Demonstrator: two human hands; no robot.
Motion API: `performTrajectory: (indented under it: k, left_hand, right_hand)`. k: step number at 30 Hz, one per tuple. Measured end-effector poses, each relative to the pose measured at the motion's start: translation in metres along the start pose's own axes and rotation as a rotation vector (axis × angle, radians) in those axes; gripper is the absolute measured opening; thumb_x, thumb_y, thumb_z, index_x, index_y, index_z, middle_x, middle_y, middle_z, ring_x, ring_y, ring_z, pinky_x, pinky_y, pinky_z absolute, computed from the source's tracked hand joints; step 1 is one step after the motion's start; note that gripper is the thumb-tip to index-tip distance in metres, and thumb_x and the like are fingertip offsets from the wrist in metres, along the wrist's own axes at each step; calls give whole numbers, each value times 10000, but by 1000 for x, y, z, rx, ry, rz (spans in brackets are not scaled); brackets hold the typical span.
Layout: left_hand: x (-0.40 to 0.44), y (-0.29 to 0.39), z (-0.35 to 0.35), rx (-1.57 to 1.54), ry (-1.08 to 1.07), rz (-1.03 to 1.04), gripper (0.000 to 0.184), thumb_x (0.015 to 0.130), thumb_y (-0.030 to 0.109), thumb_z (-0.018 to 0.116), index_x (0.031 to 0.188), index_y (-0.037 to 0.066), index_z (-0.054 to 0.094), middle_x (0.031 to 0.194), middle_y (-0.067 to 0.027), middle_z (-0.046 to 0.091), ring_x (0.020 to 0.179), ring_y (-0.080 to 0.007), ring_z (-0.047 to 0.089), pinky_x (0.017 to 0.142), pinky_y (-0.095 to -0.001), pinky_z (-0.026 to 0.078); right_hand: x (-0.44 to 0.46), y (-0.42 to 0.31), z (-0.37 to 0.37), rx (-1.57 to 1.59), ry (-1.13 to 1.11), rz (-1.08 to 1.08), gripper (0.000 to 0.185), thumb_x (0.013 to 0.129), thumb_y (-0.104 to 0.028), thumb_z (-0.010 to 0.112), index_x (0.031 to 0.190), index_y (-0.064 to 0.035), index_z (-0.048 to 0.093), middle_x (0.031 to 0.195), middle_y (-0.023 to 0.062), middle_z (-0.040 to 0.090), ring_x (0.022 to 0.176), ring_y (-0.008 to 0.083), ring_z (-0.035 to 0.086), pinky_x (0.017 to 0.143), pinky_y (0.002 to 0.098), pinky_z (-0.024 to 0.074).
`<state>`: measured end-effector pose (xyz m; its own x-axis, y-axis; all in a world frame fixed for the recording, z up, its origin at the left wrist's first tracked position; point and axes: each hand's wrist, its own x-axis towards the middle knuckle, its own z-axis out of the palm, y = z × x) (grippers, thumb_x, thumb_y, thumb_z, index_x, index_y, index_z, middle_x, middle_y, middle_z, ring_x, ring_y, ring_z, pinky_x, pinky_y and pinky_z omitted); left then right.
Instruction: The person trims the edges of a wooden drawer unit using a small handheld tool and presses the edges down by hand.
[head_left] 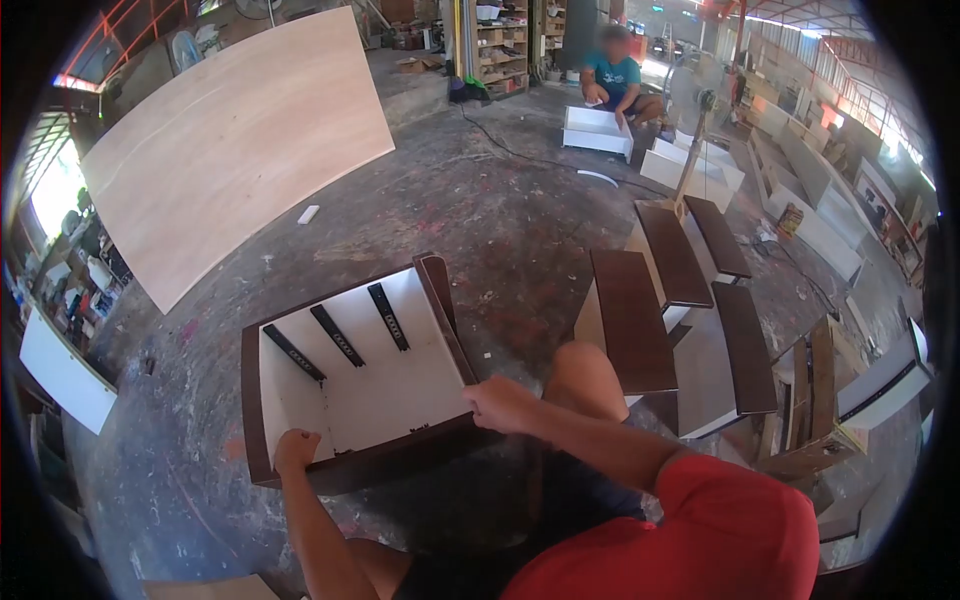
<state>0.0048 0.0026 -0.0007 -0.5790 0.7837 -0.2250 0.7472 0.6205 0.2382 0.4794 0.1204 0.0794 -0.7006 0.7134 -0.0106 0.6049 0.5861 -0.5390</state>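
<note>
In front of me a dark brown cabinet carcass (255,400) lies on the floor, its open side facing up and its inside white. Several black drawer slides (337,335) are fixed along its inner far wall. My left hand (297,450) is closed over the near edge at the left corner, fingers partly inside. My right hand (497,403) grips the edge at the near right corner, its fingers curled. What lies under the cabinet is hidden.
Dark-fronted drawers (630,320) stand on the right beside my knee. A large plywood sheet (245,150) leans at the back left. A small white block (308,214) lies on the floor. Farther back, a person (612,80) sits by a white drawer box (597,130); a cable (500,143) crosses the floor.
</note>
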Motion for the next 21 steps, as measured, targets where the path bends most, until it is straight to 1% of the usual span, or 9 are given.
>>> performTrajectory:
  k: [1, 4, 7, 10, 13, 16, 19, 21]
  left_hand:
    - [4, -2, 3, 7, 7, 8, 456, 928, 476, 761, 1122, 70, 837, 1179, -188, 807, 1123, -415, 755, 996, -541, 585]
    - [2, -2, -2, 8, 2, -6, 452, 935, 474, 759, 1120, 69, 834, 1180, -191, 804, 1126, -417, 751, 994, -538, 581]
    - [0, 0, -2, 22, -13, -9, 447, 936, 469, 761, 1118, 67, 833, 1178, -200, 800, 1128, -420, 748, 990, -536, 580]
    - [3, -4, 3, 10, 16, 3, 442, 934, 463, 760, 1108, 63, 833, 1161, -207, 801, 1117, -422, 750, 983, -535, 583]
    - [8, -7, 3, -33, 18, 18, 438, 932, 461, 759, 1086, 57, 835, 1134, -208, 804, 1099, -424, 756, 973, -536, 587]
    - [5, -6, 7, -51, 24, 17, 435, 929, 460, 761, 1066, 53, 837, 1115, -210, 807, 1088, -428, 760, 965, -537, 591]
    - [-9, 6, -4, -40, 48, -15, 432, 925, 458, 765, 1061, 54, 837, 1117, -211, 807, 1088, -431, 759, 961, -535, 593]
    - [-6, 7, -9, -35, 53, -15, 431, 924, 457, 766, 1066, 57, 837, 1122, -209, 807, 1089, -431, 759, 962, -535, 593]
  right_hand:
    - [1, -1, -3, 50, -2, -7, 126, 856, -107, 747, 949, -42, 693, 875, 218, 752, 886, 456, 751, 803, 558, 594]
    - [4, -2, 6, -33, 18, 8, 111, 855, -99, 738, 938, -42, 692, 870, 221, 746, 884, 462, 747, 794, 565, 590]
    - [3, 1, 6, -48, 30, -71, 117, 843, -101, 745, 924, -42, 685, 851, 215, 739, 865, 460, 744, 788, 569, 586]
    - [4, 2, 0, 26, 9, -13, 127, 832, -105, 754, 911, -43, 676, 828, 199, 732, 840, 457, 741, 776, 563, 584]
    - [3, -1, 7, -59, 87, -82, 144, 824, -116, 763, 905, -42, 670, 816, 188, 730, 823, 453, 741, 768, 549, 587]
    - [1, -4, -4, 6, 12, -48, 154, 824, -131, 767, 908, -45, 671, 812, 186, 728, 822, 447, 742, 758, 540, 585]
    - [3, 2, -3, 59, 32, -49, 149, 824, -128, 758, 916, -47, 673, 816, 200, 728, 813, 453, 741, 745, 544, 583]
    - [8, 0, 8, -20, 47, -55, 145, 825, -120, 750, 930, -47, 682, 810, 210, 727, 808, 460, 739, 746, 552, 584]
